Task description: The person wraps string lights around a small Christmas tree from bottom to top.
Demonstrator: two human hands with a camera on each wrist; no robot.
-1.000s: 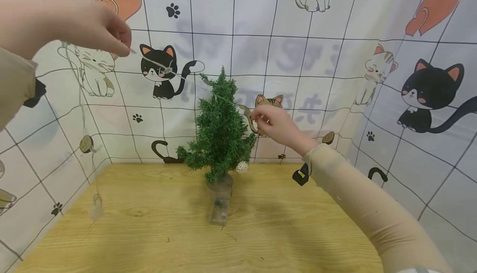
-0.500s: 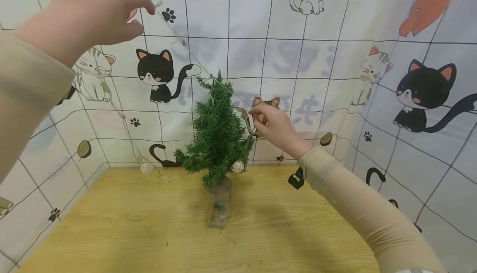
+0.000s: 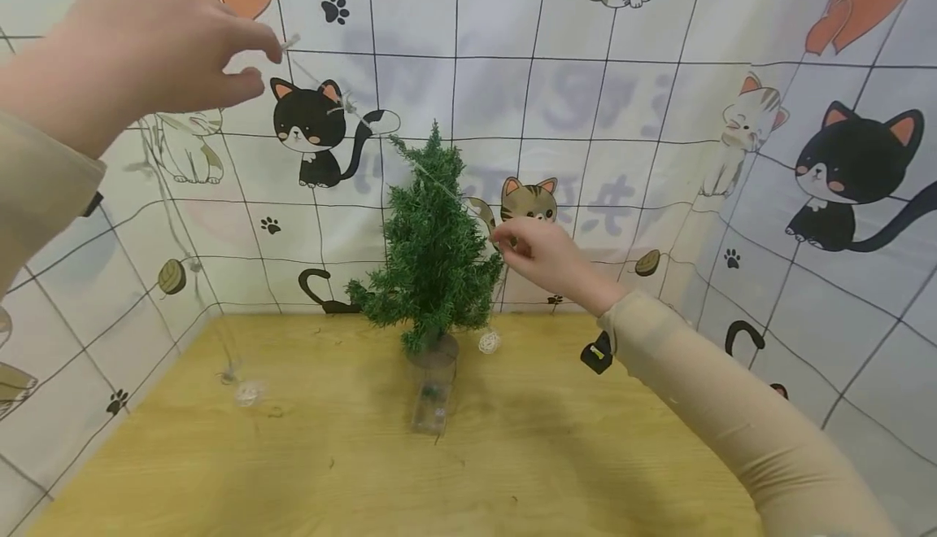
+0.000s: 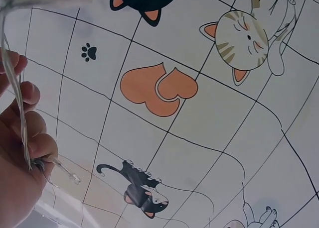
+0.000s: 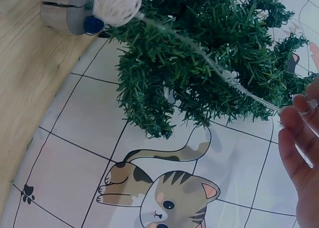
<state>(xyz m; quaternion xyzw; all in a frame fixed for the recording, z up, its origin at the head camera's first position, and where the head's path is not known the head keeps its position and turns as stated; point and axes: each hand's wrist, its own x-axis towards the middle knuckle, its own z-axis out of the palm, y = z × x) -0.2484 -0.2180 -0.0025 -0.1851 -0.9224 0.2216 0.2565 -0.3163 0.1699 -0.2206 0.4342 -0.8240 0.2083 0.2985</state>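
Note:
A small green artificial Christmas tree (image 3: 435,236) stands upright on the table. My left hand (image 3: 161,49), raised at the upper left, grips a thin clear string light; its wire (image 4: 19,108) runs through the curled fingers in the left wrist view. From there the string slants down in front of the treetop to my right hand (image 3: 545,252), which pinches it beside the tree's right side. Below the right hand hangs a white woven ball (image 3: 489,342), larger in the right wrist view. Another white ball (image 3: 249,393) dangles at the left on the loose end of the string.
A clear plastic box (image 3: 430,411) lies against the tree's round base (image 3: 433,354). Behind the wooden table (image 3: 351,472) hangs a white cat-print curtain (image 3: 468,16), which continues along both sides. Small green needle bits are scattered on the tabletop.
My left hand has risen and its fingers have spread a little. The left dangling ball has swung right and back partway. The right ball hangs lower, while the right hand barely moved.

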